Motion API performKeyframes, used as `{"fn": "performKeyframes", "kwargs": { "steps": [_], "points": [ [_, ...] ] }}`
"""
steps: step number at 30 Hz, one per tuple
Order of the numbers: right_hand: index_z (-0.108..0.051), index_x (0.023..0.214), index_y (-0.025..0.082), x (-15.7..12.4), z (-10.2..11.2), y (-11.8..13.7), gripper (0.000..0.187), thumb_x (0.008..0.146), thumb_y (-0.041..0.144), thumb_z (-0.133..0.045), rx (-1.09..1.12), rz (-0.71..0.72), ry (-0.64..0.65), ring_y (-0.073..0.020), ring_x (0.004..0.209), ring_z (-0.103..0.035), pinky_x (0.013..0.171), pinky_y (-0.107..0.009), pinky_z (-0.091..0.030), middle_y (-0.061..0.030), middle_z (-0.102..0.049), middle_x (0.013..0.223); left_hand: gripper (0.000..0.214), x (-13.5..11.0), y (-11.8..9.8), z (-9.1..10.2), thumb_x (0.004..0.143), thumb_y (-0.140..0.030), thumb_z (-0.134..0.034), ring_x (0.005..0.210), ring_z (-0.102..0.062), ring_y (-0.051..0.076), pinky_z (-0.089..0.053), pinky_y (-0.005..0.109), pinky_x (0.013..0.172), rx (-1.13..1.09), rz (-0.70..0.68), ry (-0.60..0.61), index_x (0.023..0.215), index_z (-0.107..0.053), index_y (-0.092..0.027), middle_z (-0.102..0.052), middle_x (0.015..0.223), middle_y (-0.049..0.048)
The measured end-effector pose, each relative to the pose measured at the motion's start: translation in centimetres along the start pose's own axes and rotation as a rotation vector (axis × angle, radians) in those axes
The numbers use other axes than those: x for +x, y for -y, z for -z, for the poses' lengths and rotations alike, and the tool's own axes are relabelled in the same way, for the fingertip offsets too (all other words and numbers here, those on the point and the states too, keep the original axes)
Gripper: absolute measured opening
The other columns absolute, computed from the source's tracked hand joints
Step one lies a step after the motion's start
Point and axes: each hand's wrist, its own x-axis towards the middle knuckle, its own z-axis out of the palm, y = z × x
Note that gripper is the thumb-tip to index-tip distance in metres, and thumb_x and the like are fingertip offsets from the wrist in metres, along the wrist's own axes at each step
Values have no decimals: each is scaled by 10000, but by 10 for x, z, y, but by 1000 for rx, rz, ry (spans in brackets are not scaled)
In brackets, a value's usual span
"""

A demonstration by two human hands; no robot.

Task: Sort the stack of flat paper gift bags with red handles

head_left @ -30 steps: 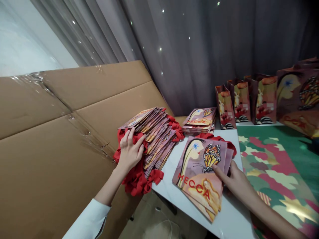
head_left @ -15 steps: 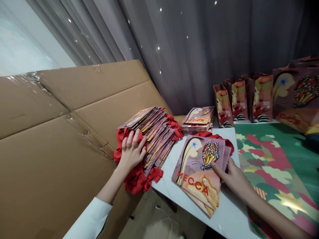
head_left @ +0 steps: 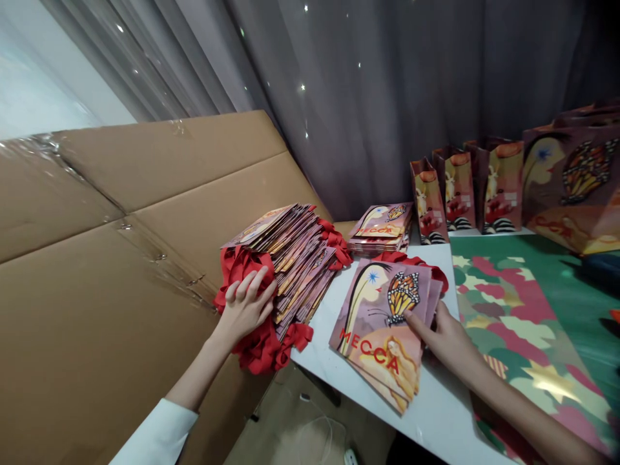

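My right hand grips a few flat, printed gift bags marked MECCA, thumb on top beside the butterfly and fingers underneath. Red ribbon handles stick out behind their far edge. On the left, a thick, slanting pile of the same flat bags lies beside the cardboard. My left hand rests against the near side of that pile, over its bunched red ribbon handles. Its fingers are slightly bent and apart, with nothing plainly held. A smaller stack of bags lies behind the held ones.
A big cardboard box fills the left side. Several small upright gift bags and a larger one stand along the back, before a grey curtain. Patterned paper covers the right part of the white table.
My left hand has drawn back slightly toward me along the red ribbons. My right hand keeps its hold on the bags. The whole view has shifted a little.
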Motion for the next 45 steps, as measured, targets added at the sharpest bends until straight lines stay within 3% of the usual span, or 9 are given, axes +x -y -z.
{"fn": "performKeyframes", "kwargs": {
  "steps": [8, 14, 21, 30, 38, 45],
  "points": [
    [-480, 1074, 195, -1, 2, 1, 595, 750, 691, -529, 10, 36, 2, -328, 954, -666, 767, -409, -505, -139, -683, 1051, 279, -4, 2, 7, 928, -437, -564, 1277, -412, 251, -194, 402, 1101, -7, -32, 39, 1115, -696, -278, -504, 1422, 107],
    [-471, 1026, 201, -2, 2, 2, 525, 765, 649, -554, 12, 9, 3, -315, 849, -684, 655, -375, -502, -120, -691, 950, 377, -10, -5, 3, 930, -443, -565, 1286, -421, 255, -176, 396, 1107, -88, 21, 74, 1287, -622, -336, -487, 1454, 79],
    [-479, 1038, 199, -3, 2, 3, 545, 761, 664, -538, 4, 38, -18, -299, 867, -672, 707, -376, -495, -111, -691, 967, 632, -33, -25, -4, 956, -452, -523, 1283, -435, 228, -151, 369, 1128, -69, -27, 80, 1535, -292, -346, -487, 1463, 90],
    [-482, 1025, 202, -4, 3, 6, 548, 760, 680, -519, -33, 17, -19, -286, 799, -673, 659, -368, -493, -105, -689, 925, 626, -36, -31, -3, 943, -430, -553, 1263, -438, 235, -172, 374, 1105, 36, 14, 63, 1520, -315, -371, -479, 1458, 102],
    [-457, 1037, 198, -5, 4, 10, 520, 776, 637, -552, 16, -30, 41, -200, 464, -578, 498, -342, -459, -55, -661, 750, 661, -33, -36, -7, 943, -414, -556, 1267, -439, 258, -194, 395, 1077, -1, 76, 61, 1531, -253, -402, -428, 1497, 102],
    [-486, 1102, 184, -5, 3, 12, 560, 772, 633, -537, -4, -11, 13, -277, 728, -671, 599, -361, -488, -114, -683, 932, 671, -44, -43, -2, 939, -401, -567, 1199, -452, 240, -255, 383, 1020, 110, -14, 7, 1542, -280, -332, -525, 1375, 137]
  ]
}}
